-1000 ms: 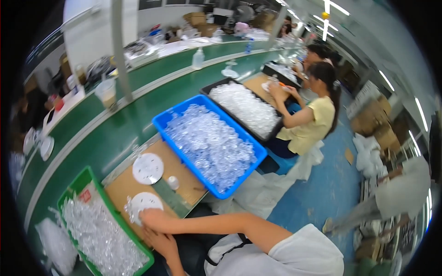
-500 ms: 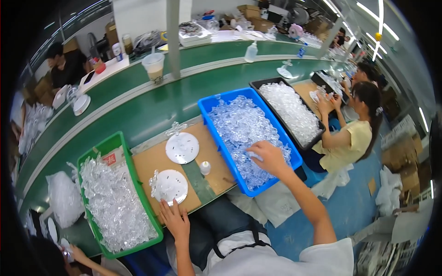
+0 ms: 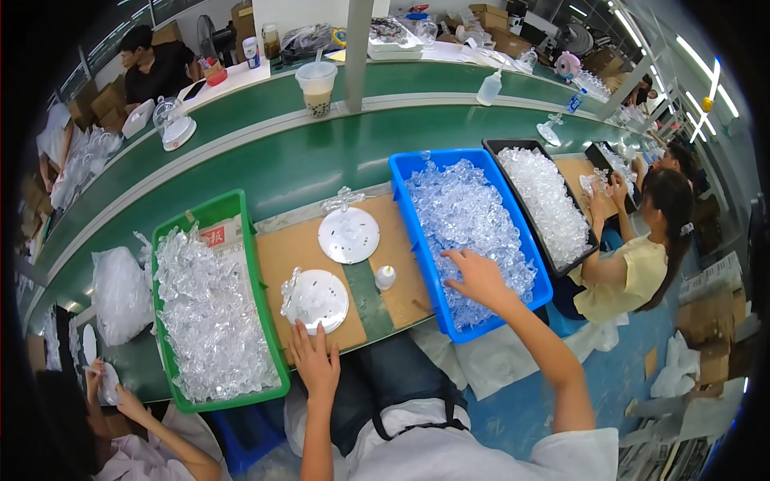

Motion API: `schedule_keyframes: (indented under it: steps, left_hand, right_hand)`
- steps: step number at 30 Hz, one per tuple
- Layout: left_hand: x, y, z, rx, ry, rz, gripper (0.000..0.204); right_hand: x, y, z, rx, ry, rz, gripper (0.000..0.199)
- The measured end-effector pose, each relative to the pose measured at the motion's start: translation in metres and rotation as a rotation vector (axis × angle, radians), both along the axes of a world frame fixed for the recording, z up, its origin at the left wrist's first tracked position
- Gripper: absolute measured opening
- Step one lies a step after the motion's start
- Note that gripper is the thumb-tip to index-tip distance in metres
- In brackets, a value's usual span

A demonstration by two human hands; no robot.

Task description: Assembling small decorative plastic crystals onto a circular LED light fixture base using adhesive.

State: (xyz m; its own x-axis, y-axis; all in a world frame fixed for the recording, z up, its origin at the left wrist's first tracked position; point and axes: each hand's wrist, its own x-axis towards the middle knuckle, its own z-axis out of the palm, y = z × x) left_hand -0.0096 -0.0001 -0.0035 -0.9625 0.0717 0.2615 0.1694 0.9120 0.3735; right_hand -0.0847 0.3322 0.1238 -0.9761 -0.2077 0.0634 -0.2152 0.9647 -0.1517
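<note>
My right hand [image 3: 475, 278] reaches into the blue bin [image 3: 417, 210] and rests, fingers spread, on its heap of clear plastic pieces [image 3: 469, 216]. My left hand [image 3: 314, 358] lies flat at the near edge of the brown cardboard work surface [image 3: 277, 256], fingertips touching the rim of a white round perforated disc [image 3: 319, 301] that has clear pieces fitted along its left side. A second white disc [image 3: 348, 235] lies farther back with a clear piece at its top. A small white bottle [image 3: 386, 277] stands between the discs and the blue bin.
A green bin [image 3: 210, 215] of clear pieces sits to my left, a black bin [image 3: 501, 149] of them to the right. Behind runs a green conveyor belt [image 3: 297, 156] with a drink cup [image 3: 316, 87]. A person in yellow [image 3: 634, 272] works at right; other people sit at left.
My view has swung left along the bench. My right hand has settled deeper into the blue bin's pieces, and my left hand stays at the near disc.
</note>
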Motion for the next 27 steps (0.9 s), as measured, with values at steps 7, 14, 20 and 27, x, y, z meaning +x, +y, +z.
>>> schedule_keyframes:
  steps: [7, 14, 20, 27]
  left_hand:
    - [0.002, -0.003, -0.003, -0.027, -0.01, 0.026, 0.055]
    - [-0.001, -0.001, -0.003, 0.0, 0.015, -0.01, 0.053]
    - [0.001, -0.003, -0.007, 0.069, 0.022, 0.004, 0.05]
    - [0.001, -0.002, -0.005, 0.104, 0.036, 0.005, 0.048]
  right_hand:
    - [-0.001, 0.007, 0.006, -0.44, 0.072, -0.115, 0.03]
    - [-0.003, -0.013, -0.014, -0.463, 0.097, -0.283, 0.026]
    - [0.006, -0.022, 0.003, -0.348, 0.157, -0.292, 0.028]
    - [0.028, -0.127, -0.015, -0.747, -0.112, -0.05, 0.022]
